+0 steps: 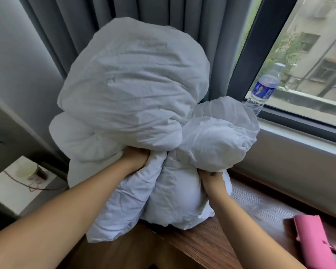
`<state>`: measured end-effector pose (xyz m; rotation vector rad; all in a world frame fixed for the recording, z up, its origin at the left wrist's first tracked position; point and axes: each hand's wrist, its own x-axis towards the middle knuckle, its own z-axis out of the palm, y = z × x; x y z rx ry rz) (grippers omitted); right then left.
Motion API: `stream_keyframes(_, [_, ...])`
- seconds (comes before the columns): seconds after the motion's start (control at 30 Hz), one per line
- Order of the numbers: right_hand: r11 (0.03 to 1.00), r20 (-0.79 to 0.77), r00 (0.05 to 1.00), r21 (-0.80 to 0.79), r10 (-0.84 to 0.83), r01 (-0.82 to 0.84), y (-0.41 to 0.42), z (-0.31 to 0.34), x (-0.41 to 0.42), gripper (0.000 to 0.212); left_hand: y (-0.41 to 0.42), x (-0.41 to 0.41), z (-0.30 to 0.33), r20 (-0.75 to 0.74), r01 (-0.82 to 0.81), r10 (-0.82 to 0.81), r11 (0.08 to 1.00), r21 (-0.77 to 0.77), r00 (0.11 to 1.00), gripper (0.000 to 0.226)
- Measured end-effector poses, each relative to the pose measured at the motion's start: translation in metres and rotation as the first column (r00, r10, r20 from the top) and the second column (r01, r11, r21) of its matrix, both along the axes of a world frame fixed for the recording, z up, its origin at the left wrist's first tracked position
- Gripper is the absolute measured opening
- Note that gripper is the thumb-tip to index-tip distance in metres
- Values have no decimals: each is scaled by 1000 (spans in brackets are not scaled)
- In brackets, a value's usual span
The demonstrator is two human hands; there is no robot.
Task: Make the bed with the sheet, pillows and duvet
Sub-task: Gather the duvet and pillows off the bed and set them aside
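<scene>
A big bunched-up white duvet [132, 90] towers in front of me, with its lower end resting on a wooden ledge [208, 241]. My left hand [133, 158] grips a fold in the middle of the bundle, its fingers buried in the cloth. My right hand [210, 176] grips the bundle under a rounded bulge on its right side. The bed, the sheet and the pillows are out of view.
Grey curtains [163, 14] hang right behind the bundle. A water bottle [264, 90] stands on the window sill at the right. A pink object [314, 239] lies on the ledge at the lower right. A white side table [14, 189] with a cup and cable sits at the left.
</scene>
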<state>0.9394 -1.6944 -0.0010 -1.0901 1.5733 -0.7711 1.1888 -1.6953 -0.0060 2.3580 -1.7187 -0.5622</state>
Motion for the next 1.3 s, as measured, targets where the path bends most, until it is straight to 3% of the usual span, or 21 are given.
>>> stream_keyframes(0.1, [996, -69, 997, -82, -27, 21, 7, 1, -14, 19, 27, -8, 5, -130, -144, 130, 984, -108, 983, 32])
stream_keyframes(0.17, [990, -79, 997, -142, -12, 0, 16, 2, -20, 13, 45, -19, 11, -194, -239, 209, 960, -148, 959, 38])
stream_keyframes(0.27, [981, -41, 998, -194, -39, 30, 28, 4, -26, 25, 61, -29, 15, -340, -377, 273, 878, -294, 900, 38])
stream_keyframes(0.33, [984, -71, 997, -177, 9, -21, 38, 7, -38, 31, 80, -40, 20, -390, -439, 314, 850, -291, 866, 35])
stream_keyframes(0.47, [981, -48, 986, -106, 160, -164, 56, 3, -59, 68, 118, -60, 15, -357, -408, 311, 882, -238, 881, 60])
stream_keyframes(0.53, [974, 16, 977, -86, 212, -210, 64, 2, -72, 77, 132, -76, 16, -326, -409, 322, 878, -247, 889, 69])
stream_keyframes(0.7, [922, 58, 922, -86, 382, -376, 88, -5, -87, 92, 171, -104, 14, -288, -437, 362, 860, -263, 886, 63])
stream_keyframes(0.87, [737, -79, 756, -178, 650, -652, 133, -1, -71, 79, 227, -111, 12, -267, -489, 426, 834, -255, 865, 59])
stream_keyframes(1.03, [575, -236, 641, -294, 730, -763, 172, -5, -38, 72, 310, -97, 1, -293, -596, 525, 758, -265, 799, 57])
stream_keyframes(1.17, [318, -334, 419, -319, 844, -893, 217, -11, 3, 68, 394, -79, -18, -332, -702, 622, 668, -247, 709, 57])
stream_keyframes(1.3, [158, -372, 241, -242, 896, -957, 272, -17, 64, 66, 482, -61, -36, -366, -816, 731, 543, -199, 576, 55])
